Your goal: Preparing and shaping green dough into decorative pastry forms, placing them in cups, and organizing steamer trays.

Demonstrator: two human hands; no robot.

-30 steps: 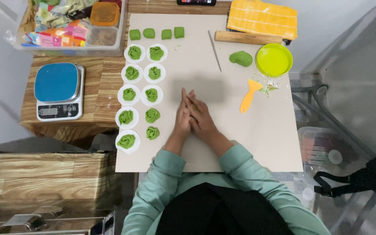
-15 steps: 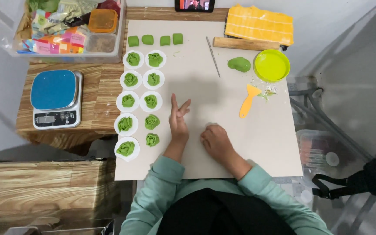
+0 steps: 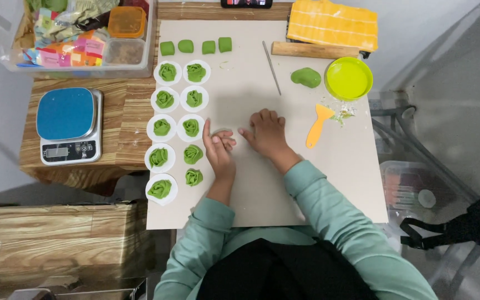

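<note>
Scale's grey screen; colourful packets in clear bin.

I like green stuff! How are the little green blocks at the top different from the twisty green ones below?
The green blocks are plain and smooth; the twisty green pieces are folded like roses. The blocks sit bare on the mat; most twisty pieces sit on white rounds. Blocks form one row; twisty pieces form two columns. Both are the same green.

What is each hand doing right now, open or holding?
Left hand: open, edge-on on the mat, holding nothing.
Right hand: palm down, fingers curled; a hold cannot be told.
</note>
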